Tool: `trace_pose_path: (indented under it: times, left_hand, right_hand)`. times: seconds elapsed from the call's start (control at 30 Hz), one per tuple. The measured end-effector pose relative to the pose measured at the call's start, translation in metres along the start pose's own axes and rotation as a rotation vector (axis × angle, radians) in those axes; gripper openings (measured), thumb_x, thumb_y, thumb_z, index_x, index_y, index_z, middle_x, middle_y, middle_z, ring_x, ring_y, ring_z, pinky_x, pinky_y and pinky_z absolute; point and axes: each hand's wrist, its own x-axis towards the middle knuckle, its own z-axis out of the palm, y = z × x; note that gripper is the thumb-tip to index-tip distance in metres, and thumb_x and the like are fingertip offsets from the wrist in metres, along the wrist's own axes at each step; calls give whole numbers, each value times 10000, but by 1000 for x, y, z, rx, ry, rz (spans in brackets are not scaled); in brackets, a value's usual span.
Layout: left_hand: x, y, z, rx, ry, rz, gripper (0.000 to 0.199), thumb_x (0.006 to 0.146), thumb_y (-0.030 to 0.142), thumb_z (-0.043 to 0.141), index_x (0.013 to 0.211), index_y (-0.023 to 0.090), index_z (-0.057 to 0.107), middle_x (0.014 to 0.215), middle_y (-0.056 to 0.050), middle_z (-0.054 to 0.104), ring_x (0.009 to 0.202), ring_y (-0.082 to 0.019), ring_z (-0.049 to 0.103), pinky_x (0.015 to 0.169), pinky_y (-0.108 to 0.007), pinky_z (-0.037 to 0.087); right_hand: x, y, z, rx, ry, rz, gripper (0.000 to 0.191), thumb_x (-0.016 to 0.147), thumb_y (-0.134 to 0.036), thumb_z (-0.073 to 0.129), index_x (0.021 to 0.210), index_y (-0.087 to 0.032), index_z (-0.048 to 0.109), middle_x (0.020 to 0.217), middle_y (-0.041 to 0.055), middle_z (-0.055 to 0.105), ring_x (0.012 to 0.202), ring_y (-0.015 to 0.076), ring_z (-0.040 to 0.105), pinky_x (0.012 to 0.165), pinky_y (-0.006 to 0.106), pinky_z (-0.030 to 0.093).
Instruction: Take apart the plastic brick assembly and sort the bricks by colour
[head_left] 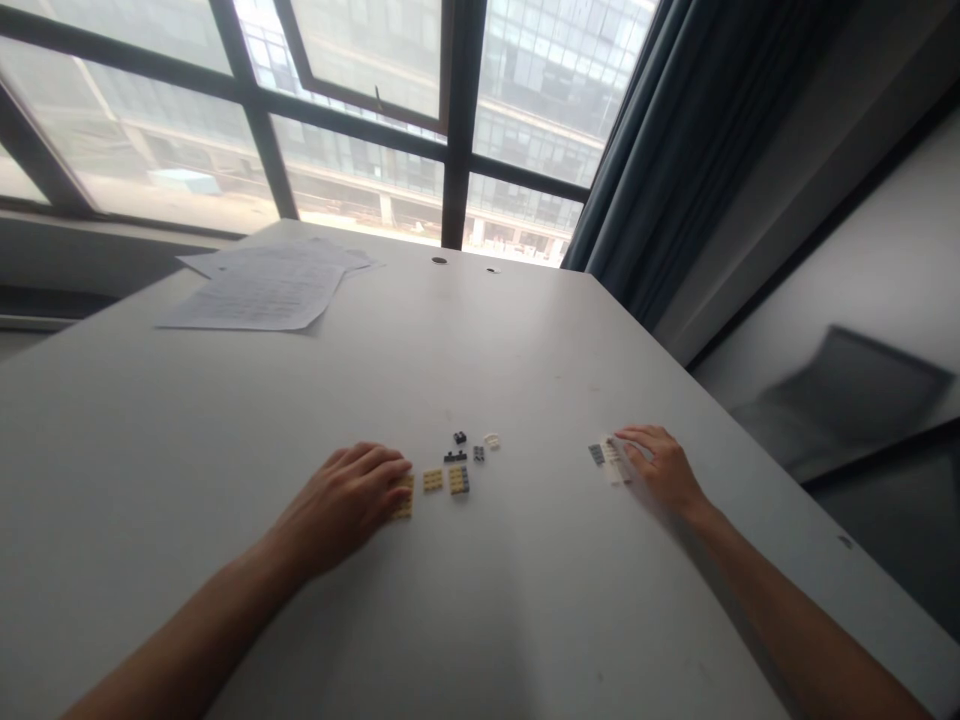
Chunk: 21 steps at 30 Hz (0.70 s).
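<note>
My left hand rests on the tabletop with its fingers slightly bent. Its fingertips and thumb partly cover a tan building-block plate, which lies flat. Right of it lie a smaller tan plate and a tan plate with a blue-grey edge. My right hand is on the table farther right, thumb and fingers apart. Its fingertips are at several white plates; whether they touch is hard to tell. Left of these is a grey plate.
Small pieces lie between my hands: a black brick, a black strip, a grey piece and a white curved piece. Printed papers lie at the white table's far left. Beyond are windows and a dark curtain.
</note>
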Motion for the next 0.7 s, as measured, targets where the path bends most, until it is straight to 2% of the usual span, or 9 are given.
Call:
trace_pose_path:
  times: [0.07, 0.17, 0.27, 0.53, 0.7]
  left_hand:
    - [0, 0, 0, -2, 9, 1, 273, 907, 400, 470, 1042, 240, 646, 1068, -66, 663, 975, -207, 580, 859, -339, 431]
    - [0, 1, 0, 2, 8, 0, 269, 905, 397, 475, 1041, 241, 646, 1067, -61, 664, 978, -208, 580, 857, -338, 429]
    - [0, 0, 0, 5, 1, 4, 256, 905, 383, 483, 1050, 238, 638, 1081, -58, 658, 988, -210, 573, 865, -343, 420]
    - [-1, -3, 2, 11, -23, 10, 246, 911, 375, 481, 1064, 242, 620, 1097, -58, 648, 1004, -218, 560, 879, -357, 405]
    - [0, 0, 0, 7, -6, 6, 260, 910, 383, 471, 1055, 240, 634, 1075, -63, 658, 988, -211, 570, 869, -343, 417]
  right_hand:
    - [-13, -5, -1, -18, 23, -39, 287, 879, -280, 454, 989, -220, 713, 1040, 79, 687, 990, 240, 596, 898, 413, 454]
    - [-33, -13, -1, -43, -17, -123, 256, 873, -259, 477, 950, -247, 721, 1073, 68, 670, 1023, 241, 574, 907, 422, 436]
    - [-43, -16, 1, -49, -35, -144, 243, 874, -241, 488, 948, -253, 719, 1094, 64, 661, 1047, 242, 560, 922, 429, 421]
    - [-44, -9, 0, -2, -25, -119, 237, 890, -251, 481, 960, -239, 707, 1096, 70, 653, 1038, 243, 560, 928, 442, 429]
    - [-44, -10, 1, 43, -1, -104, 244, 898, -266, 477, 1034, -234, 677, 1127, 79, 635, 1053, 244, 557, 935, 445, 440]
